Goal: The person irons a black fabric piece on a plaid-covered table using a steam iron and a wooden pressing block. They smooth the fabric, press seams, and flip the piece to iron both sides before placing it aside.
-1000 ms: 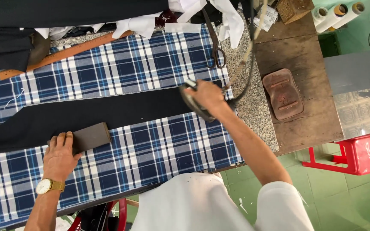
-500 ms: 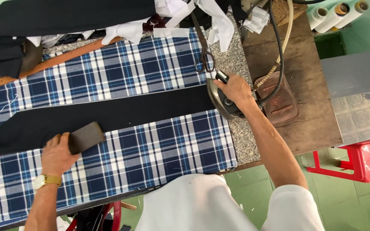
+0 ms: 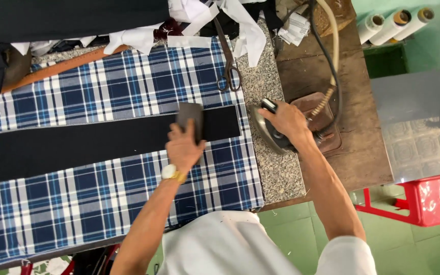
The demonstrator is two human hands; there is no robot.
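While your right hand [image 3: 287,122] is gripping the iron [image 3: 270,133], your left hand [image 3: 183,147] is pressing the dark block [image 3: 190,119] onto the black cloth strip [image 3: 87,145]; pressing step, I judge.

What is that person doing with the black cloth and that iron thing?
A person is pressing cloth at a table. The left hand holds a dark block down on the long black cloth, near its right end. The cloth lies on a blue plaid cover. The right hand grips an iron, tilted beside its brown rest, off the cloth. Scissors lie nearby.
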